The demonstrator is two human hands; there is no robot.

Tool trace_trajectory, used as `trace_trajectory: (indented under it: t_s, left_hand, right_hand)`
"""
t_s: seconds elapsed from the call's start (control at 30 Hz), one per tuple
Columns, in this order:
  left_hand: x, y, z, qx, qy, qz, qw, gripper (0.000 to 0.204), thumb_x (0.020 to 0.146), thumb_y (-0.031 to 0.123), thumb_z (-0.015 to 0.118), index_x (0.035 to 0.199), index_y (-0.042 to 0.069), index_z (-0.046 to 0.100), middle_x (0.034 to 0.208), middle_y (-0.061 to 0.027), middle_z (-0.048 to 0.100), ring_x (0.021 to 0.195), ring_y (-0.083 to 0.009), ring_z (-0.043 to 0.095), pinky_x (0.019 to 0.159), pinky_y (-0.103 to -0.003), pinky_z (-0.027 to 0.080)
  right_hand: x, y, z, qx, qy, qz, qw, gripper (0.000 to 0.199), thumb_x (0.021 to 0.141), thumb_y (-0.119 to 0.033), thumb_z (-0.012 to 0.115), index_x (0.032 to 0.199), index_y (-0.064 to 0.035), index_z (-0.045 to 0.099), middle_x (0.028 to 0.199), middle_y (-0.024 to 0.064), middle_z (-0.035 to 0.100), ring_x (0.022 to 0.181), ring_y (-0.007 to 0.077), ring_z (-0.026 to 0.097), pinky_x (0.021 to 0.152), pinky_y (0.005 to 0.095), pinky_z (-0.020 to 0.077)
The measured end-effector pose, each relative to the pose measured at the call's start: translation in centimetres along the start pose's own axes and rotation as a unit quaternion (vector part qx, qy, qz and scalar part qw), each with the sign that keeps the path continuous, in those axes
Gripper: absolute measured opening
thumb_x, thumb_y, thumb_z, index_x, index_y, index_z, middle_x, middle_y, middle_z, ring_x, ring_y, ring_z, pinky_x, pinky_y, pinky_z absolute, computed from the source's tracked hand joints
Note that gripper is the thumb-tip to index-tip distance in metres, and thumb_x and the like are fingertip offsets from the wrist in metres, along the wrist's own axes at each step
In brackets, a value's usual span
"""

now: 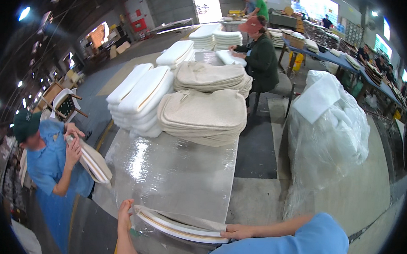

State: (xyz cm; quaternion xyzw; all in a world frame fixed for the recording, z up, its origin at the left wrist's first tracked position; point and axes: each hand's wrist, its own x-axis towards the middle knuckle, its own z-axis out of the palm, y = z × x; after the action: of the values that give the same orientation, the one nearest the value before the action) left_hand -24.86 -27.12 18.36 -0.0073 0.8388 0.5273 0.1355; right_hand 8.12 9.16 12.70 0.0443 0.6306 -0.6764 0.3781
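Gripping the curved padded panel (181,227) by its right end, your right hand (239,231) is clamped on it. Your left hand (125,214) is raised at the panel's other end; from this angle I cannot tell whether its fingers touch it. The panel is at the near end of the plastic-covered table (183,171), with stacked beige covers (204,115) farther back.
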Motion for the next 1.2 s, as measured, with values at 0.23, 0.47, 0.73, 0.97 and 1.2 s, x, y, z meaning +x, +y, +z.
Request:
trace_trajectory:
  t_s: [0.23, 0.47, 0.73, 0.97, 1.2]
  left_hand:
    - [-0.7, -4.2, 3.4, -0.37, -0.076, -0.056, 0.924, 0.06, 0.106, 0.063, 0.038, 0.113, 0.01, 0.067, 0.104, -0.0049, 0.067, 0.1, -0.0219, 0.062, 0.094, -0.038, 0.049]
    - [-8.6, -10.7, 0.5, -0.39, -0.071, 0.026, 0.918, 0.068, 0.105, 0.067, 0.037, 0.136, 0.007, 0.051, 0.135, -0.0107, 0.054, 0.131, -0.0262, 0.048, 0.115, -0.042, 0.033]
    - [-21.1, -13.4, 1.5, -0.126, -0.172, 0.169, 0.962, 0.095, 0.093, 0.053, 0.071, 0.157, -0.002, 0.028, 0.152, -0.0177, 0.045, 0.144, -0.0284, 0.039, 0.121, -0.04, 0.027]
    - [-21.5, -10.5, 4.6, -0.092, -0.378, 0.087, 0.917, 0.103, 0.084, 0.03, 0.084, 0.16, -0.003, 0.023, 0.156, -0.0239, 0.04, 0.144, -0.0319, 0.042, 0.121, -0.04, 0.029]
    - [-20.5, -7.0, 7.2, -0.083, -0.486, 0.062, 0.868, 0.104, 0.09, 0.03, 0.077, 0.163, -0.003, 0.011, 0.163, -0.0241, 0.029, 0.153, -0.0302, 0.026, 0.125, -0.037, 0.02]
  right_hand:
    - [3.6, 0.5, 6.3, 0.269, 0.3, -0.121, 0.907, 0.057, 0.109, -0.043, 0.05, 0.137, 0.007, 0.058, 0.135, 0.0117, 0.063, 0.124, 0.0193, 0.056, 0.108, 0.0359, 0.0425]
    - [6.5, -2.9, -5.0, 0.282, 0.538, -0.366, 0.705, 0.056, 0.109, -0.049, 0.046, 0.076, -0.0067, 0.065, 0.074, 0.0013, 0.06, 0.073, 0.0109, 0.053, 0.072, 0.0312, 0.045]
    - [9.0, -14.7, -9.2, 0.319, 0.443, -0.33, 0.77, 0.074, 0.107, -0.065, 0.024, 0.118, -0.0054, 0.066, 0.078, 0.0072, 0.069, 0.069, 0.0164, 0.065, 0.066, 0.0323, 0.0543]
    - [11.1, -12.0, -9.0, 0.399, 0.42, -0.326, 0.747, 0.052, 0.112, -0.045, 0.035, 0.133, -0.007, 0.062, 0.12, 0.0096, 0.069, 0.107, 0.0201, 0.063, 0.09, 0.038, 0.0546]
    - [10.9, -9.8, -7.6, 0.343, 0.517, -0.33, 0.711, 0.039, 0.108, -0.022, 0.048, 0.141, -0.0046, 0.057, 0.13, 0.0071, 0.062, 0.116, 0.017, 0.058, 0.101, 0.0313, 0.0456]
